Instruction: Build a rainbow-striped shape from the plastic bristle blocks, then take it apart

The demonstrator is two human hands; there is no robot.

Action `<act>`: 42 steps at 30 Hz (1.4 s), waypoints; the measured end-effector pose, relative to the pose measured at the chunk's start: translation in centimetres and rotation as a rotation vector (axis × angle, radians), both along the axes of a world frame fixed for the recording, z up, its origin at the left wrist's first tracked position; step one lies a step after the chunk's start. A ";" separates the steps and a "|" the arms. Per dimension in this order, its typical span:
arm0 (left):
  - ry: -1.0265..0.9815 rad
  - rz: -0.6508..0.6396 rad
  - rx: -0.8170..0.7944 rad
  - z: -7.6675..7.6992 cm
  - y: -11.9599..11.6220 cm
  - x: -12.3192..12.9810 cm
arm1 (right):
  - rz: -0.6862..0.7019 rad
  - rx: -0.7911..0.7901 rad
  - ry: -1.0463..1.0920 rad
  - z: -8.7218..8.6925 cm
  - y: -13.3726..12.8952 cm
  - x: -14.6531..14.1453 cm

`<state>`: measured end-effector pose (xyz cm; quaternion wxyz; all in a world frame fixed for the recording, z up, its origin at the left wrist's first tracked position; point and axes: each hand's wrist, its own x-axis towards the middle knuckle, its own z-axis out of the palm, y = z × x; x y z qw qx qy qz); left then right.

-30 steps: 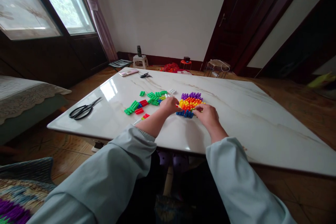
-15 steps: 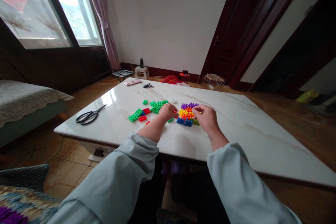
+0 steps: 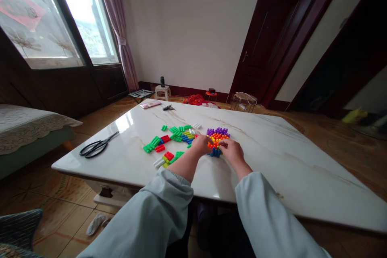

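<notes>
Both hands [image 3: 217, 146] are at the beaded piece [image 3: 218, 136] on the bench [image 3: 266, 157], slightly apart; can't tell what's pinched. I'd steady one edge and work the other gently.

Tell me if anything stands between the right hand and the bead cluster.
Nothing visible does: the right hand is at the bead cluster, and the left hand is on its other side.
</notes>
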<state>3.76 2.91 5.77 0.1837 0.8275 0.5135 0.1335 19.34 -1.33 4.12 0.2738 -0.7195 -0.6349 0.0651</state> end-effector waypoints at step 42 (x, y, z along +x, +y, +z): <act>0.129 0.137 -0.091 -1.6 -0.2 1.0 | 0.066 -0.183 -0.207 -0.7 0.6 -2.3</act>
